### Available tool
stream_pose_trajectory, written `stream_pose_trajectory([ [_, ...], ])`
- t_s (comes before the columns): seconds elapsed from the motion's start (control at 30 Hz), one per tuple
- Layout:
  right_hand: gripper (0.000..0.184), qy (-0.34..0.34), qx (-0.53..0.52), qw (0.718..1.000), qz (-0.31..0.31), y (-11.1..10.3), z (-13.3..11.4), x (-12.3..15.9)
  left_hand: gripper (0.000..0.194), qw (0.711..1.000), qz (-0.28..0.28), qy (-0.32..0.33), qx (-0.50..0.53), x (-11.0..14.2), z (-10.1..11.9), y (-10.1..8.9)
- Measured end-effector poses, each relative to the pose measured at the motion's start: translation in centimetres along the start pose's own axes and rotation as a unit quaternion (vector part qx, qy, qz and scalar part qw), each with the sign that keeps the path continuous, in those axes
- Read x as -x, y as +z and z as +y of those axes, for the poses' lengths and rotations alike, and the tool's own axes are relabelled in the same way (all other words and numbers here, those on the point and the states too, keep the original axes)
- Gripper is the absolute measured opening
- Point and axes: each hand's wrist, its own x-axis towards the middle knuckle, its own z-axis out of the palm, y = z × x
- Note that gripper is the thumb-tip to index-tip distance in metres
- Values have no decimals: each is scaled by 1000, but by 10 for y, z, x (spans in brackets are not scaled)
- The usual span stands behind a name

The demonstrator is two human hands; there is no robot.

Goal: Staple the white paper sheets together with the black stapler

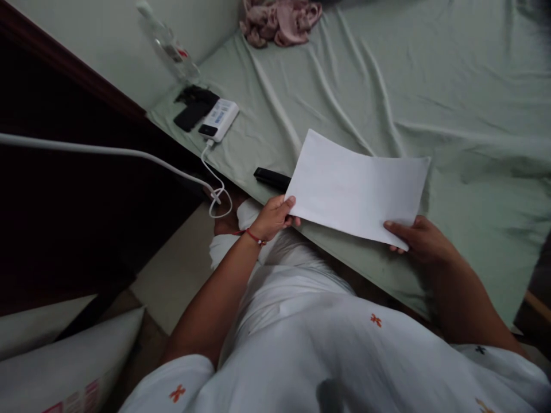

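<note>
A white sheet of paper, perhaps more than one layer, is held up over the bed's near edge, bowing slightly in the middle. My left hand pinches its near left corner, thumb on top and fingers underneath. At the near right corner, my right hand grips it the same way. Partly hidden beneath the paper's left side lies a long black object, which looks like a stapler. The paper's face shows no marks that I can make out.
Pale green cloth covers the bed. A white power bank with a cable lies at the left edge, beside a dark item. Behind stands a clear bottle. Crumpled pink cloth is at the back.
</note>
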Motion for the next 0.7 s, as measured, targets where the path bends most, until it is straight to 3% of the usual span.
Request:
stream_pose_trajectory([
  [0.13,47,20,67,997,30,0,4,12,52,998,21,-46,35,2,-2,1],
  [0.33,48,27,58,995,77,-2,5,18,40,989,29,-114,86,5,2,-3],
  [0.5,42,14,24,995,97,1,1,13,31,990,59,-103,80,10,12,-13],
  [0.7,33,-24,-11,995,95,1,3,1,13,986,165,-37,-10,3,9,-25],
])
